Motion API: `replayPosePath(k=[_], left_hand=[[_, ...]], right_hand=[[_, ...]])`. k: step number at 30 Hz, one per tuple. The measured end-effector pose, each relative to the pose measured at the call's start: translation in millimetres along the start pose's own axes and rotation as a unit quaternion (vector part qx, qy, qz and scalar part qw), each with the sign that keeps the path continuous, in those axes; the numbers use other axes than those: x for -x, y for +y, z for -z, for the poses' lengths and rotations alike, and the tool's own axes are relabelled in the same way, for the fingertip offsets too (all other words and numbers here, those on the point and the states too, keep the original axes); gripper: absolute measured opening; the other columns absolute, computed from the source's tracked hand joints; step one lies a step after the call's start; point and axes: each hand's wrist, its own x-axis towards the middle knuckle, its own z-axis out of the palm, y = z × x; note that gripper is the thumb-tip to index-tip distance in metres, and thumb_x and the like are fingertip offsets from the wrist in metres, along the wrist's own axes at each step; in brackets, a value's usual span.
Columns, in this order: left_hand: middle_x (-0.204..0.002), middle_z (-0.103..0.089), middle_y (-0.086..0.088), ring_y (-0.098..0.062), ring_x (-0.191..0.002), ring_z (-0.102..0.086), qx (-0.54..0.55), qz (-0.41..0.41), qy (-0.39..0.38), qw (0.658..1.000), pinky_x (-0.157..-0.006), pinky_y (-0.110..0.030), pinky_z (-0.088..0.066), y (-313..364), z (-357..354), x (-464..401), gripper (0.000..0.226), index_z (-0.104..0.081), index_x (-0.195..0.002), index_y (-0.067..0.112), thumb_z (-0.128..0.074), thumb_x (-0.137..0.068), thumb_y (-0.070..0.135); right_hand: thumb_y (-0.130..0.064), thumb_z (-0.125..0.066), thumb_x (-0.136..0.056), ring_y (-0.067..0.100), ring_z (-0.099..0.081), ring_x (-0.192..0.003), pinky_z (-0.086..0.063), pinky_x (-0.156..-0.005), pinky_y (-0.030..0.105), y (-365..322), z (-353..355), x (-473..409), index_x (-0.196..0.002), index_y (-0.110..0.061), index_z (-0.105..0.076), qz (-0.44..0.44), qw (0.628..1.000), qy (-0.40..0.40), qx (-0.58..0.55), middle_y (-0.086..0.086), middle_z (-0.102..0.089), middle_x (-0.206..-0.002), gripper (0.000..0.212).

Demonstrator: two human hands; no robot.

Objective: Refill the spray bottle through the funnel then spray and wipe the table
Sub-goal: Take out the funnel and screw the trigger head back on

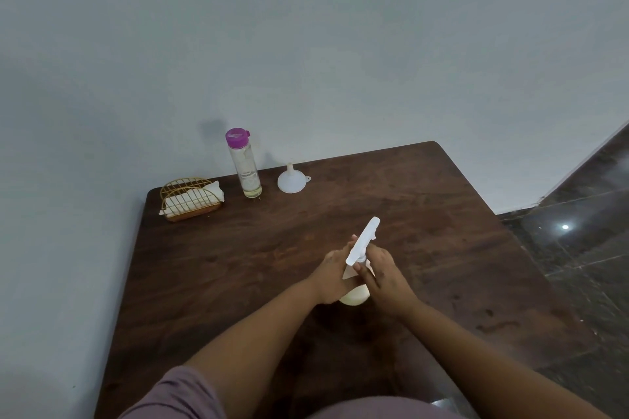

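Two hands meet over the middle of the dark wooden table [425, 214], and from my remote seat I watch them through the head camera. Nearest the lens, a mauve sleeve [177, 398] fills the bottom edge. Beyond it both bare forearms reach forward to the spray bottle [354, 296], which stands on the table between the palms. My left hand [332, 277] wraps the pale body of the bottle from its side, fingers curled round it. My right hand [386, 277] closes on the neck just under the white trigger head [362, 241], thumb and fingers pinching there. The trigger head points up and away, tilted toward the far right. I can make out no label or printing on the bottle.

Farther back, near the wall, a white funnel [290, 180] sits mouth down with its spout up, apart from the hands. Just left of it stands a clear refill bottle [245, 167] with a purple cap; a little pale liquid shows at the bottom. Faint markings sit on its side and cap, too small for me to read. At the far left corner a gold wire holder [189, 197] carries folded white cloth [190, 196]. A grey wall [306, 44] rises behind, with dark glossy floor tiles [578, 231] to the right.
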Motion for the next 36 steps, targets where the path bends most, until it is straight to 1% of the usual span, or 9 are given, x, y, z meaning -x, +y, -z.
replayPosePath(k=[4,8,13,17,22,26,31,33,36], left_hand=[[-0.118,-0.062,0.013,-0.013,-0.117,-0.055,0.022,0.01,0.051,0.998,-0.104,-0.039,-0.042,-7,-17,6,0.05,-0.05,-0.135,0.026,-0.06,-0.086,0.034],[-0.121,-0.054,0.022,-0.02,-0.125,-0.044,0.056,0.056,0.081,0.994,-0.107,-0.042,-0.04,-6,-33,12,0.044,-0.051,-0.122,0.044,-0.057,-0.082,0.026],[-0.121,-0.055,-0.008,-0.023,-0.106,-0.06,-0.024,0.078,0.124,0.989,-0.082,-0.034,-0.054,-19,-37,9,0.051,-0.049,-0.126,0.013,-0.067,-0.081,0.03],[-0.124,-0.046,0.012,-0.02,-0.127,-0.042,-0.084,0.046,0.104,0.99,-0.108,-0.034,-0.039,-7,-34,10,0.038,-0.05,-0.122,0.019,-0.06,-0.089,0.004],[-0.1,-0.057,-0.002,-0.015,-0.081,-0.061,-0.02,0.124,0.115,0.985,-0.065,-0.024,-0.048,4,-36,9,0.052,-0.038,-0.133,0.012,-0.059,-0.092,0.035],[-0.14,-0.037,-0.017,-0.032,-0.124,-0.045,-0.145,0.125,0.049,0.98,-0.088,-0.024,-0.03,14,-22,17,0.051,-0.035,-0.14,0.001,-0.056,-0.095,0.011],[-0.145,-0.039,-0.007,-0.025,-0.135,-0.035,-0.118,0.089,0.038,0.988,-0.102,-0.023,-0.028,20,-15,16,0.059,-0.04,-0.142,0.012,-0.065,-0.089,0.02],[-0.139,-0.039,0.005,-0.02,-0.131,-0.033,-0.147,0.067,0.019,0.987,-0.11,-0.033,-0.026,15,-13,15,0.073,-0.038,-0.143,0.025,-0.074,-0.08,0.036],[-0.126,-0.032,0.01,-0.016,-0.121,-0.028,-0.127,0.107,-0.022,0.986,-0.109,-0.037,-0.033,3,-14,19,0.097,-0.04,-0.14,0.035,-0.088,-0.058,0.051]], right_hand=[[-0.028,-0.048,-0.099,-0.007,-0.044,-0.108,-0.036,-0.085,0.012,-2,-5,3,-0.123,-0.017,-0.051,-0.028,0.999,0.016,-0.027,-0.02,-0.052,-0.109,0.027],[-0.038,-0.042,-0.096,0.004,-0.05,-0.098,-0.039,-0.082,0.017,-1,-18,10,-0.109,-0.023,-0.051,-0.013,0.996,0.086,-0.027,-0.018,-0.052,-0.1,0.022],[-0.042,-0.039,-0.091,0.008,-0.05,-0.087,-0.041,-0.077,0.024,-12,-31,10,-0.098,-0.03,-0.045,-0.035,0.986,0.153,-0.049,-0.022,-0.046,-0.09,0.015],[-0.047,-0.035,-0.091,0.006,-0.047,-0.087,-0.039,-0.078,0.024,-7,-22,8,-0.098,-0.03,-0.045,-0.028,0.992,0.122,0.012,-0.022,-0.044,-0.09,0.021],[-0.054,-0.025,-0.084,0.017,-0.048,-0.094,-0.044,-0.079,0.039,-21,-25,9,-0.102,-0.013,-0.053,-0.084,0.982,0.142,0.089,-0.006,-0.053,-0.099,0.053],[-0.056,-0.05,-0.084,0.018,-0.049,-0.109,-0.045,-0.091,0.041,-21,-21,13,-0.12,-0.012,-0.05,-0.103,0.981,0.166,0.0,-0.003,-0.051,-0.116,0.057],[-0.056,-0.081,-0.059,0.01,-0.035,-0.129,-0.039,-0.101,0.029,-19,-16,9,-0.142,-0.014,-0.028,-0.141,0.973,0.169,-0.067,-0.003,-0.032,-0.142,0.107],[-0.053,-0.079,-0.063,0.011,-0.042,-0.123,-0.044,-0.096,0.029,-20,-14,1,-0.141,-0.012,-0.031,-0.11,0.983,0.136,-0.046,0.0,-0.037,-0.138,0.1],[-0.028,-0.071,-0.076,0.018,-0.058,-0.099,-0.052,-0.081,0.029,-22,-15,-5,-0.125,-0.006,-0.047,-0.074,0.99,0.112,-0.038,0.006,-0.054,-0.116,0.059]])
